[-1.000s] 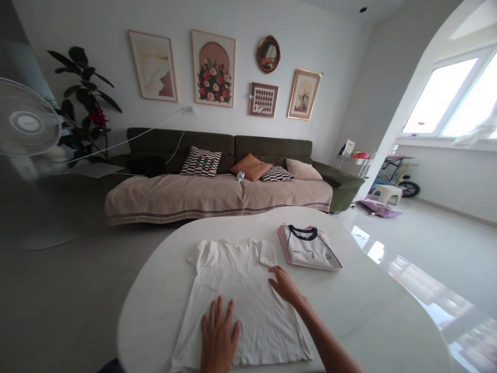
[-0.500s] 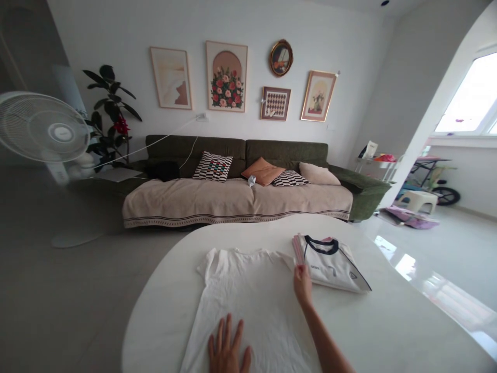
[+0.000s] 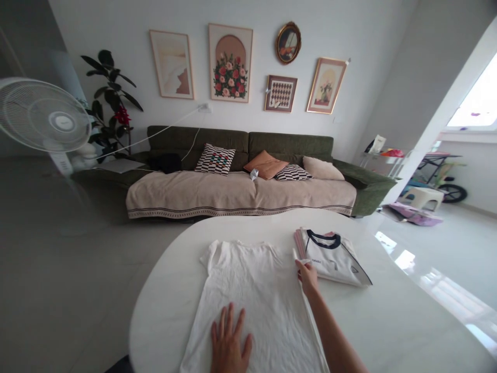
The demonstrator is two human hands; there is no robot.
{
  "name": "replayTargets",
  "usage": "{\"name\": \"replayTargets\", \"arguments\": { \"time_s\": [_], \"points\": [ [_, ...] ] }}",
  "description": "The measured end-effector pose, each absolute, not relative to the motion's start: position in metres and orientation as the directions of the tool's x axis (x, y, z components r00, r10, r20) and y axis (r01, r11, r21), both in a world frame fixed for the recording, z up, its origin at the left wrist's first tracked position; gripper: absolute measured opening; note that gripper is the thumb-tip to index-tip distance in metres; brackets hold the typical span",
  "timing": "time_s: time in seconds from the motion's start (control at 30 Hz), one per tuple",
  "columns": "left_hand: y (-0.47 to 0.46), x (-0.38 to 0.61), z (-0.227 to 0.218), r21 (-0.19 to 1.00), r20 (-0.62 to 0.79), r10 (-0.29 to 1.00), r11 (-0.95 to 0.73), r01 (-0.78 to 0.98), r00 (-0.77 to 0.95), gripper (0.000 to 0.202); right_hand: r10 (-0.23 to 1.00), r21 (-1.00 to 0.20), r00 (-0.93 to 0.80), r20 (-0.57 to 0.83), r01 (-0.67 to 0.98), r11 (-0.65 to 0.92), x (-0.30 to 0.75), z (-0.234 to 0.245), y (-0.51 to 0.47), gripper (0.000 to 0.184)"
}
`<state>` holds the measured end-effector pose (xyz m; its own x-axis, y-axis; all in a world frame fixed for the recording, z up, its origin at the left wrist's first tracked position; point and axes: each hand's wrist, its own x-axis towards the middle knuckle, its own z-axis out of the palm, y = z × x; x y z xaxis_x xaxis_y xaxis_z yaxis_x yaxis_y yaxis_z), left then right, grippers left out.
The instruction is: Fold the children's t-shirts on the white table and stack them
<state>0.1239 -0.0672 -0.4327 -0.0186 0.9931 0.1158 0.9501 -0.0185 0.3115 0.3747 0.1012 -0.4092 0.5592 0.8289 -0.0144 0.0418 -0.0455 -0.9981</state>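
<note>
A white T-shirt [image 3: 252, 280] lies spread on the white table, its neckline toward the sofa. My left hand [image 3: 230, 342] rests flat on the lower part of the shirt with its fingers spread. With closed fingers, my right hand [image 3: 307, 275] grips the sleeve on the shirt's right side, and a bit of white cloth stands up above the fingers. Just beyond that hand sits a folded white jersey [image 3: 332, 259] with a dark collar, on top of folded pink cloth [image 3: 300, 243].
The round white table [image 3: 163, 290] has a curved edge all round. Behind it stands a green sofa [image 3: 291, 142] with a beige cover and several cushions. A white fan [image 3: 46, 116] is at the left. A white stool [image 3: 423, 198] stands on the floor at the right.
My right hand has lifted the sleeve edge slightly, so white cloth now shows above its fingers. My left hand stays flat on the shirt. The view has tilted a little downward.
</note>
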Motion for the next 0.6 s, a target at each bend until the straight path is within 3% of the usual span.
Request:
{"name": "replayTargets", "arguments": {
  "time_s": [0.13,0.3,0.37,0.43,0.5,0.6],
  "points": [
    [-0.068,0.124,-0.43,0.328,0.112,0.994,-0.028,0.944,-0.01,0.049,0.792,-0.994,0.61,0.028,0.103,-0.044,0.387,-0.401,0.099,0.034],
    [-0.07,0.122,-0.438,0.362,0.162,0.987,-0.061,0.93,0.002,0.049,0.756,-0.94,0.629,0.178,0.336,-0.058,0.399,-0.383,0.076,0.042],
    [-0.07,0.122,-0.441,0.369,0.171,0.985,-0.062,0.927,-0.003,0.049,0.82,-0.836,0.482,0.308,0.549,-0.008,0.374,-0.385,0.051,0.046],
    [-0.07,0.121,-0.443,0.377,0.183,0.983,-0.063,0.924,-0.007,0.049,0.917,-0.659,0.199,0.347,0.747,0.087,0.334,-0.397,0.016,0.051],
    [-0.071,0.121,-0.442,0.393,0.191,0.982,-0.069,0.917,-0.008,0.049,0.976,-0.515,-0.055,0.21,0.842,0.158,0.295,-0.413,-0.024,0.055],
    [-0.076,0.122,-0.436,0.432,0.181,0.983,-0.066,0.9,-0.015,0.049,0.984,-0.339,-0.174,0.038,0.924,0.177,0.268,-0.429,-0.066,0.054]
  ]
}}
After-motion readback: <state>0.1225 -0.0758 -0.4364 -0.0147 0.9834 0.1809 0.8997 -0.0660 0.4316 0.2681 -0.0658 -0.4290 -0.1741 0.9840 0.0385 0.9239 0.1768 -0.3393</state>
